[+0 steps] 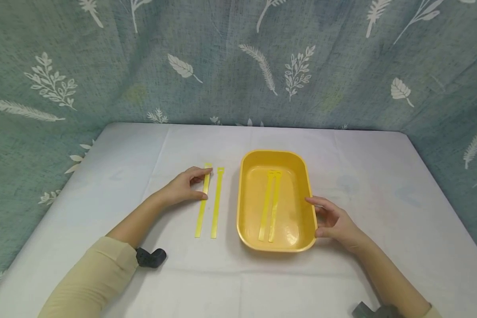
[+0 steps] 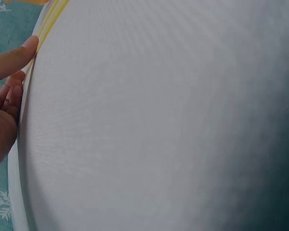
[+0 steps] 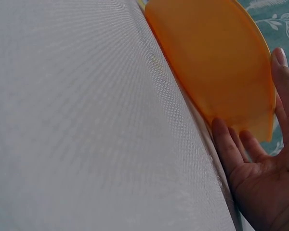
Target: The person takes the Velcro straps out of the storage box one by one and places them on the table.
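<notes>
My left hand (image 1: 184,187) is at a flat yellow strap (image 1: 200,216) left of the basin, bent index finger over its upper part and thumb against its middle. In the left wrist view the thumb (image 2: 26,50) meets the strap. Beside it a second yellow strap (image 1: 216,205) with a slotted head lies on the white cloth. My right hand (image 1: 338,225) holds the right side of a yellow rectangular basin (image 1: 244,212), fingertips at its rim and outer wall. Two more yellow straps (image 1: 265,207) lie side by side in the basin, slotted heads away from me.
A white cloth (image 1: 238,282) covers the table. Behind and beside it hangs a green curtain (image 1: 222,57) with white leaf prints. Dark camera mounts are on both wrists, the left mount (image 1: 151,257) close over the cloth.
</notes>
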